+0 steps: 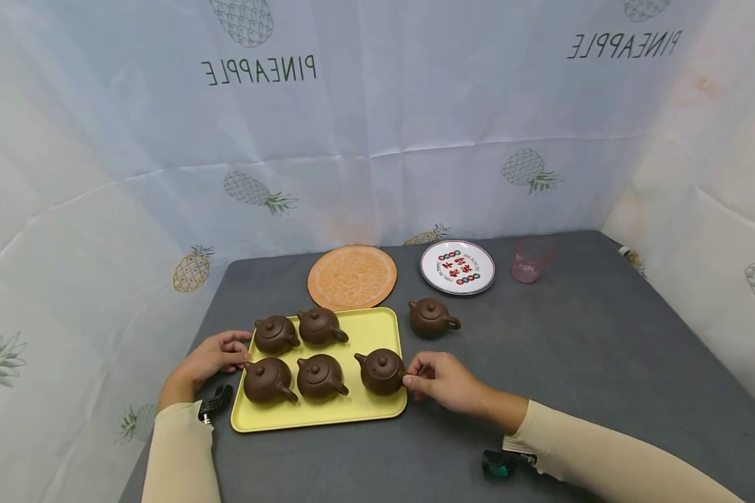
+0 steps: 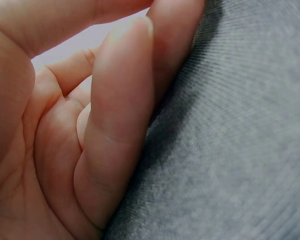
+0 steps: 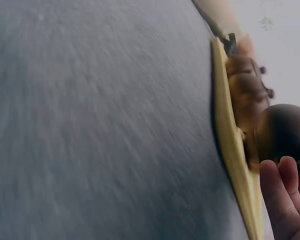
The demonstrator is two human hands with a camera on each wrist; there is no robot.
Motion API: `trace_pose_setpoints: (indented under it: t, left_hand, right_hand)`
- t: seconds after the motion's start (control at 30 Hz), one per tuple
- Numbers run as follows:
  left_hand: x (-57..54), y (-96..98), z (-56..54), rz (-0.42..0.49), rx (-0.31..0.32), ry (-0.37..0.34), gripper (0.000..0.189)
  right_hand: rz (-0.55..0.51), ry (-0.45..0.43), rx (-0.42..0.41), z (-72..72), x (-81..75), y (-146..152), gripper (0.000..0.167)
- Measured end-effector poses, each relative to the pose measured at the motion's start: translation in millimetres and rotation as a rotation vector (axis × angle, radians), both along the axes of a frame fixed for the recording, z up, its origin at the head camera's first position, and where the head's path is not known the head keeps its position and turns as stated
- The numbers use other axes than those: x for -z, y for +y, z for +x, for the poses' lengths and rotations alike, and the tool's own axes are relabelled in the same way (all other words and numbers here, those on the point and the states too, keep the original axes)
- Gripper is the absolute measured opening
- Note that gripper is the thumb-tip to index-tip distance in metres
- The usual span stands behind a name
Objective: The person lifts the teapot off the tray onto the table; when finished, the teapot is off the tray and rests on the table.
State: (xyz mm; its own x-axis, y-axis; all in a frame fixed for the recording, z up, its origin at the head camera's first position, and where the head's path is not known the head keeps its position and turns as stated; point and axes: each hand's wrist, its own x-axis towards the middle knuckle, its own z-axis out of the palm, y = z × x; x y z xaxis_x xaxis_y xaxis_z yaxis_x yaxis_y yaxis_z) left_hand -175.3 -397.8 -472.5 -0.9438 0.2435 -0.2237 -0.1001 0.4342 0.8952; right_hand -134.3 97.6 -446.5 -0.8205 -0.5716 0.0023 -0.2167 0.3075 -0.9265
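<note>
A yellow tray (image 1: 365, 412) lies on the dark table with several small brown teapots on it. My right hand (image 1: 443, 381) pinches the handle of the rightmost teapot (image 1: 382, 372), over the tray's right end; in the right wrist view that teapot (image 3: 285, 132) shows just above the fingertips (image 3: 271, 172). My left hand (image 1: 217, 356) rests at the tray's left edge, fingertips right at the rim beside the upper-left teapot (image 1: 275, 334) and lower-left teapot (image 1: 268, 381). In the left wrist view its fingers (image 2: 120, 100) are loosely bent, close to the table.
Beyond the tray's right corner stands another brown teapot (image 1: 430, 318). Along the back are a round orange mat (image 1: 352, 276), a white plate with red writing (image 1: 458, 267) and a pink clear glass (image 1: 528, 264). A pineapple-print curtain (image 1: 377, 105) hangs behind the table.
</note>
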Motion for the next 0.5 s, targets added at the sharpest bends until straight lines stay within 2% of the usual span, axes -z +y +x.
trace_pose_setpoints:
  t: [0.33,0.5]
  left_hand:
    - [1.6,0.3,-0.2,0.005,-0.012,-0.006,0.062]
    - [3.0,-1.7,-0.9,0.004,-0.003,0.003,0.061]
  right_hand:
    - [0.042,0.087,0.098,-17.9,-20.8,45,0.014]
    - [0.036,0.077,0.169,-27.2,-29.7,67,0.017]
